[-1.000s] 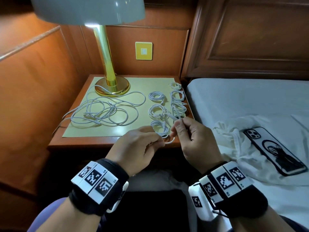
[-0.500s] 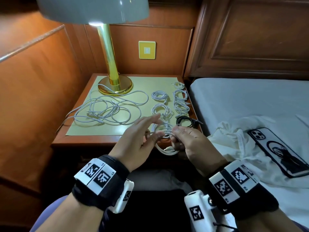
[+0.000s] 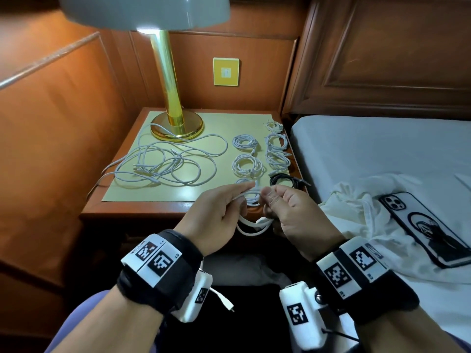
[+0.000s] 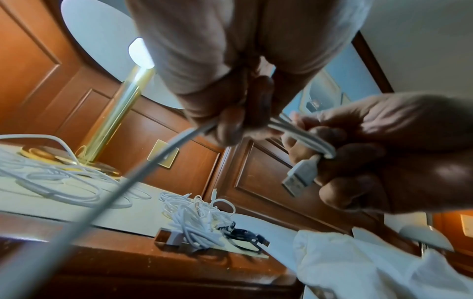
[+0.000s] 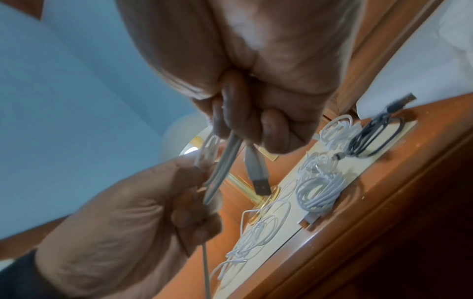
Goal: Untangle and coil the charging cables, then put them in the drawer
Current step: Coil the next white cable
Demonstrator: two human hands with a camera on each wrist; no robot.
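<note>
Wooden nightstand [image 3: 132,212] stands against panelled walls, bed [image 3: 382,149] at its right. Above its front edge, left hand [image 3: 216,215] and right hand [image 3: 293,212] each pinch the white cable [image 3: 252,226] with curled fingers. Tangled cables [image 3: 163,164] lie near its lamp [image 3: 173,123].

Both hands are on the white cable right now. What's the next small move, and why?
Probably wind one more loop: the right hand pinches the loops of the white cable with its USB plug sticking out, while the left hand grips a loose strand trailing off below, so this coil looks unfinished.
</note>
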